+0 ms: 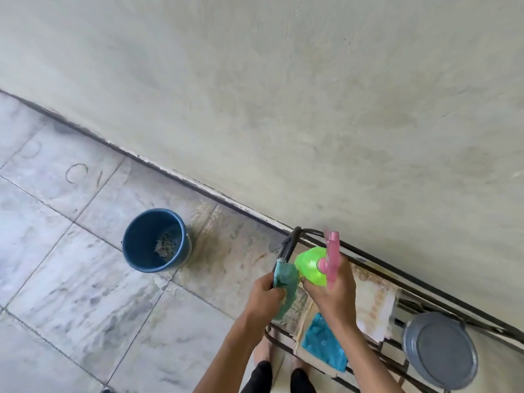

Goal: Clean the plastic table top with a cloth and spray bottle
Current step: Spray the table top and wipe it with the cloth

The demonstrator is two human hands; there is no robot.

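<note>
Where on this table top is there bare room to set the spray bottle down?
Bare table top lies between the folded blue cloth and the grey round object. The end toward the bucket is crowded: left hand with teal cloth, right hand with spray bottle.

On my feed the spray bottle (310, 268) shows a bright lime-green body and a pink trigger head. The cloth (285, 282) beside it reads as mottled teal-green, while the folded cloth (324, 343) is a cleaner turquoise blue. The table top (374, 296) is off-white with brownish streaks, set in a black frame (287, 246). I also see a dark blue bucket (154, 241), a grey round lid (441, 350), white floor tiles (71, 265) veined with grey, and a pale grey-green wall (283, 80).
</note>
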